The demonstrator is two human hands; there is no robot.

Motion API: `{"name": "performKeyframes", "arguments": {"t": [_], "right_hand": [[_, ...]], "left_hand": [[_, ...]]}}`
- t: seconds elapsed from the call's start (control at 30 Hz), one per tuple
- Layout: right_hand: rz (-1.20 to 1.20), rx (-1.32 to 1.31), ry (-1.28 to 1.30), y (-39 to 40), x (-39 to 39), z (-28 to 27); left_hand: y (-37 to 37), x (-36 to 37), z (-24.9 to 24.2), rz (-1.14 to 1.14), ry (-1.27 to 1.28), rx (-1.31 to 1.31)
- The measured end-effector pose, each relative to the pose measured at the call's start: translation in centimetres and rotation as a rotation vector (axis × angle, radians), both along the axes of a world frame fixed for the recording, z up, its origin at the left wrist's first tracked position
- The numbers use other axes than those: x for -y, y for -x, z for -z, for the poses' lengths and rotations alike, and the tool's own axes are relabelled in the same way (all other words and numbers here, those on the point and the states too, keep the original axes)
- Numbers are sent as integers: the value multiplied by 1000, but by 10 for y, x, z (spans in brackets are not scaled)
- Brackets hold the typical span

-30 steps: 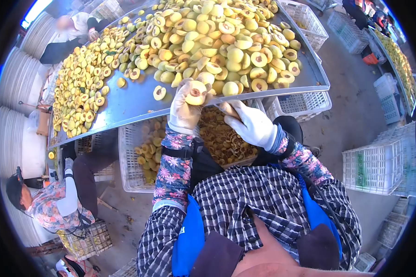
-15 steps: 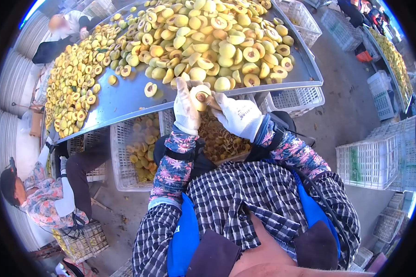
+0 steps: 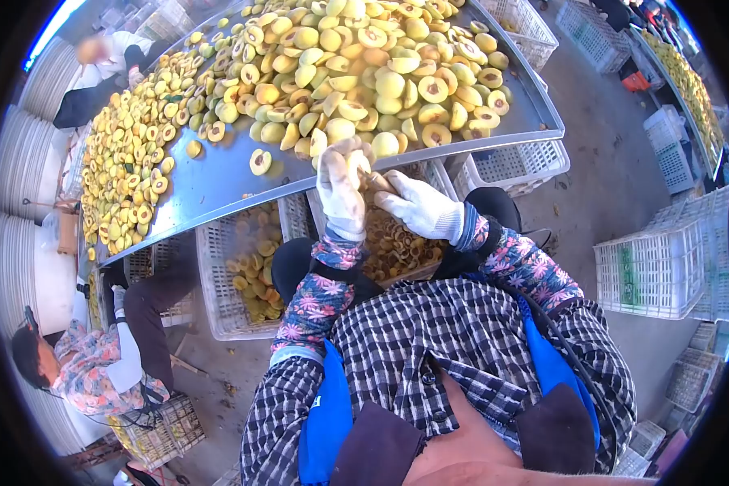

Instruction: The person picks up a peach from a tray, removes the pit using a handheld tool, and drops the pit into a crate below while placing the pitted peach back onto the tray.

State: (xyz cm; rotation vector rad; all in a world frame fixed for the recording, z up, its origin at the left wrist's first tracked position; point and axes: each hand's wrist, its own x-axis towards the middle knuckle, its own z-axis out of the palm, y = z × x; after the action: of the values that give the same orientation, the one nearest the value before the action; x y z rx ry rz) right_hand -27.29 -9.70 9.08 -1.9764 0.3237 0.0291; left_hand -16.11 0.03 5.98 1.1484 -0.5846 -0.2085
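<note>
My left hand (image 3: 342, 194), in a white glove with a soiled palm, is closed around a yellow peach half (image 3: 358, 168) at the table's front edge. My right hand (image 3: 419, 206), gloved too, grips a small brownish pitting tool (image 3: 376, 183) against the cut side of the fruit. The tool's tip is hidden. Beyond my hands, a big heap of peach halves (image 3: 356, 73) lies on the metal table (image 3: 206, 182), many with dark pit hollows showing. Under my hands a crate holds brown pits and scraps (image 3: 401, 249).
A white crate (image 3: 211, 283) with peach halves stands below the table, left of my knees. Another white crate (image 3: 522, 172) is under the right corner. Stacked crates (image 3: 652, 271) stand farther right. One co-worker (image 3: 105, 356) sits at left; another (image 3: 109, 65) is at the far left.
My left hand has turned the peach half, so its cut face shows less. My right hand has shifted slightly, the tool still at the fruit. The whole view has moved a little.
</note>
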Motion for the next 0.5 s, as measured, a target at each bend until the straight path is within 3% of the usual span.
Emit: {"name": "performKeyframes", "arguments": {"t": [0.07, 0.1, 0.23, 0.3, 0.33, 0.47, 0.5], "right_hand": [[-122, -22, 143, 6, 6, 0], [-123, -30, 139, 8, 9, -1], [-209, 79, -134, 13, 12, 9], [-116, -247, -802, 17, 11, 9], [-43, -219, -984, 20, 3, 11], [4, -271, -1218, 21, 0, 13], [-46, -267, -1395, 21, 2, 19]], "left_hand": [[-5, -11, -10, 214, -80, -359], [-4, -12, -14, 214, -83, -367], [-10, -11, -22, 377, -101, -629], [-11, -10, -25, 433, -167, -627], [-11, -10, -24, 431, -168, -630], [-2, -4, -21, 346, -51, -678], [0, -3, -22, 314, -10, -686]]}}
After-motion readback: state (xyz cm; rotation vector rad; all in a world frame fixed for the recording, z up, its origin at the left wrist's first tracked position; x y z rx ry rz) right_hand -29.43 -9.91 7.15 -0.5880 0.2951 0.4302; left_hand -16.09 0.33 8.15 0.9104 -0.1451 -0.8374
